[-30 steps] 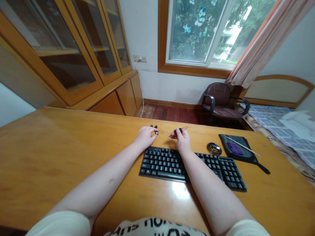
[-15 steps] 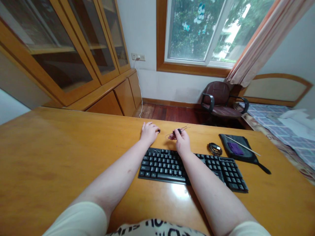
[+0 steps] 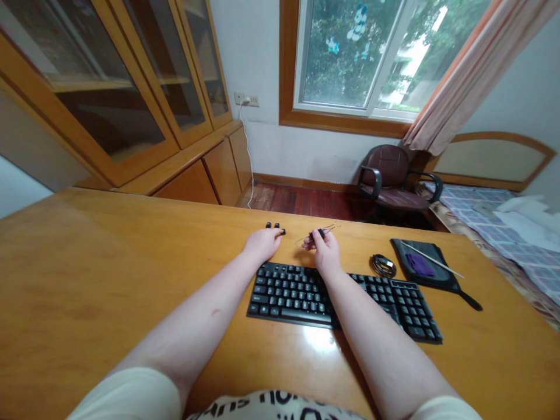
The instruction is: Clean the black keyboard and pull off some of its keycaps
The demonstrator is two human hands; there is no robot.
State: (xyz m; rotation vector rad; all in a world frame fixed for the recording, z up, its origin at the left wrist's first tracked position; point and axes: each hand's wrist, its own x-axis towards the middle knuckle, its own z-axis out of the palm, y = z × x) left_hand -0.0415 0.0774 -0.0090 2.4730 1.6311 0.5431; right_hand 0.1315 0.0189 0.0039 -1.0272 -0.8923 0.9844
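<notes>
A glossy wooden table (image 3: 131,251) carried a black keyboard (image 3: 289,289) near its middle. Two small black keycaps (image 3: 268,225) lay by the far edge, while a coiled cable (image 3: 384,271) and dark pouch (image 3: 437,278) rested toward the right.

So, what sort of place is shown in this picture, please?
Probably a bedroom also used as a study: a bed with a headboard stands at the right, beside an office chair, and a keyboard lies on the wooden desk.
</notes>
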